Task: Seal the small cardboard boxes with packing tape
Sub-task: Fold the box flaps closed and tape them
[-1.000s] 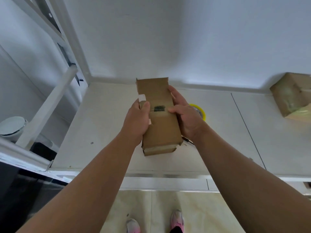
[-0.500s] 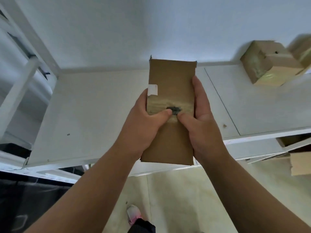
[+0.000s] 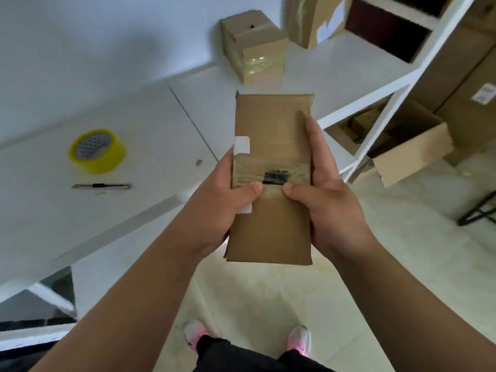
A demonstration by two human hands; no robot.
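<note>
Box: the box (image 3: 271,124) is held in the air in front of the person, over the floor (image 3: 255,296) and off the bench (image 3: 150,124) edge, with its broad face up.
Left grip: the left grip (image 3: 225,205) is clamped on the box's left edge, thumb (image 3: 252,187) pressed on the tape band (image 3: 247,173).
Right grip: the right grip (image 3: 330,208) is clamped on the right edge, fingers straight along the side and thumb (image 3: 291,189) on the same band.
Tape: one band crosses the middle of the face, over a dark patch (image 3: 276,177). It looks wrinkled, and a white label (image 3: 242,145) sits just above its left end.
Risk, poor seal: the wrinkles probably mean trapped air, so the band could lift if the thumbs stop short of its ends.
Risk, drop: nothing supports the box from below. If either side slackens while the thumbs rub, it would likely fall to the floor.
Risk, crush: hard thumb pressure on an unsupported face could dent the cardboard.
Risk, ends: whether the box's short ends are taped cannot be told.
Supplies: the roll (image 3: 98,151) and knife (image 3: 101,186) lie on the bench, well apart from the box; reaching for either one-handed would leave a weak hold.
Done pile: a taped box (image 3: 253,47) sits at the far side of the bench.
</note>
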